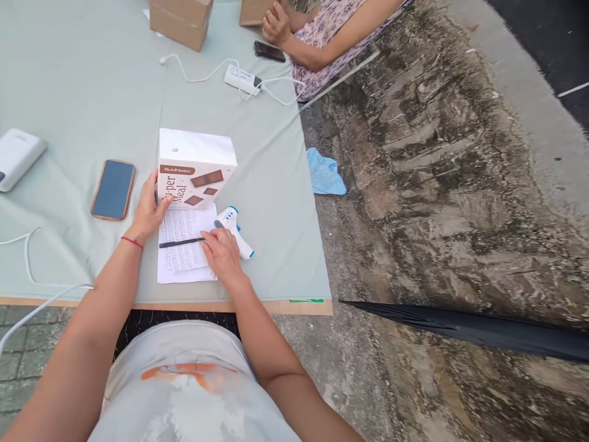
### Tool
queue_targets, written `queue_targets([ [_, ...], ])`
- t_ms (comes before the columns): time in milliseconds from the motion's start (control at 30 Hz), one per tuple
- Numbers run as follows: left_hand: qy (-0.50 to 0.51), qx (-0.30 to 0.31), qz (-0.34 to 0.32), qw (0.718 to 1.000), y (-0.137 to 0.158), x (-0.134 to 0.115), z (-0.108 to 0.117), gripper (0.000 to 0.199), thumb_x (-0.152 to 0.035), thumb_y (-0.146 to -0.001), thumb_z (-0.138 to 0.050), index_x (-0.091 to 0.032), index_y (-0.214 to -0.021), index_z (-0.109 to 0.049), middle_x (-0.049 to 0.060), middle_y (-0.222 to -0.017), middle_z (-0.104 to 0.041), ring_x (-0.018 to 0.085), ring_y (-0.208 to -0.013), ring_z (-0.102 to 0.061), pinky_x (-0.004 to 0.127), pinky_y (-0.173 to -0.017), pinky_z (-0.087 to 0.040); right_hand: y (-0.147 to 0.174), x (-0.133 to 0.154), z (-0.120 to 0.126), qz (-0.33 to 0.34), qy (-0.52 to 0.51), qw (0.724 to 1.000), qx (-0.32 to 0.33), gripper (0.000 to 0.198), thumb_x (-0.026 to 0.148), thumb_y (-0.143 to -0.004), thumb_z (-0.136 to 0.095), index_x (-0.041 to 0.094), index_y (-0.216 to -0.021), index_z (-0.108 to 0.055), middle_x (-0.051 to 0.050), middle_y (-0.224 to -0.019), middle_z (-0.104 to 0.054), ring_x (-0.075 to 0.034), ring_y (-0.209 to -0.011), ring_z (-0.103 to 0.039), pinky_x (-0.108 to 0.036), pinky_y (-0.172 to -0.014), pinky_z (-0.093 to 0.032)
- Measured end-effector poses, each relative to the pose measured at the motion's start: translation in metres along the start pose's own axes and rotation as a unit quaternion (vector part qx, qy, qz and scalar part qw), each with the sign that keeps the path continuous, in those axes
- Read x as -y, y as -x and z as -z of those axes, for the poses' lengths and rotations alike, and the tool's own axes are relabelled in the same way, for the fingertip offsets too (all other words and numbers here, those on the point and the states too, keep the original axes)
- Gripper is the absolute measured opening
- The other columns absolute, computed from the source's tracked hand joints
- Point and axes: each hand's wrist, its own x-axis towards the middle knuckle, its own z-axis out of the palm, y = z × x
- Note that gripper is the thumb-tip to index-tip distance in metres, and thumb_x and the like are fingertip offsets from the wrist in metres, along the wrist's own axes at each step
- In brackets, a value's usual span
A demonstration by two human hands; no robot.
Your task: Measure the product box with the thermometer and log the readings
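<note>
A white box (pixel 197 147) with brown chocolate-bar pictures and NutriMotion lettering stands upright on the table. My left hand (pixel 150 205) holds its lower left edge, thumb on the front and fingers along the side. In front of the box lie sheets of paper (pixel 184 261) covered with handwriting. Across them is a black pen (pixel 180 242), its right end between the thumb and fingers of my right hand (pixel 223 253). Right beside that hand rests a white and blue infrared thermometer (pixel 243 245), partly covered by the fingers.
Left of the box is a smartphone (pixel 113 190), with a white power bank (pixel 18 158) farther left. White cables run over the cloth-covered table (pixel 276 245). Another person's hand (pixel 277 24) is at the far edge, near a black phone (pixel 269 51) and cardboard boxes (pixel 180 21).
</note>
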Motion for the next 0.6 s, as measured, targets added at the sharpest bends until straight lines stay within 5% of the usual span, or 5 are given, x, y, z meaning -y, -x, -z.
queue_targets([
  [167,-0.023,-0.075,0.046,0.996,0.008,-0.004,0.003,0.079,-0.082,-0.09,-0.067,-0.021,-0.137,-0.053,0.016,-0.128,-0.063,0.029,-0.112,-0.067,0.044,-0.089,-0.06,-0.004,0.002,-0.004,0.002,0.007,0.999,0.053,0.023,0.023,-0.105,-0.056,0.023,-0.11,-0.079,-0.009,-0.095,-0.062,-0.026,-0.093,-0.057,-0.041,-0.083,-0.048],
  [333,-0.058,-0.13,0.085,0.986,0.008,-0.025,0.01,0.053,-0.06,-0.082,-0.088,-0.023,-0.095,-0.054,-0.002,-0.085,-0.057,0.015,-0.069,-0.055,0.032,-0.068,-0.051,0.008,-0.01,0.014,-0.019,-0.067,0.997,0.028,0.02,0.031,-0.105,-0.054,0.022,-0.102,-0.072,-0.008,-0.095,-0.066,-0.025,-0.093,-0.061,-0.04,-0.084,-0.05],
  [500,-0.02,-0.079,0.055,0.995,0.005,-0.056,0.015,0.054,-0.059,-0.096,-0.068,-0.023,-0.066,-0.041,-0.004,-0.058,-0.044,0.011,-0.053,-0.039,0.031,-0.054,-0.038,0.03,-0.01,0.019,-0.173,-0.237,0.952,-0.088,0.022,0.045,-0.098,-0.057,0.025,-0.093,-0.06,0.0,-0.078,-0.063,-0.017,-0.07,-0.058,-0.033,-0.068,-0.052],
  [600,0.059,0.076,0.051,0.994,0.007,-0.07,0.013,0.051,-0.059,-0.093,-0.07,-0.022,-0.064,-0.048,-0.002,-0.059,-0.054,0.012,-0.053,-0.045,0.03,-0.052,-0.04,0.041,0.003,0.016,-0.219,-0.325,0.91,-0.133,0.022,0.047,-0.092,-0.06,0.026,-0.087,-0.056,0.002,-0.075,-0.062,-0.016,-0.064,-0.058,-0.033,-0.065,-0.054],
])
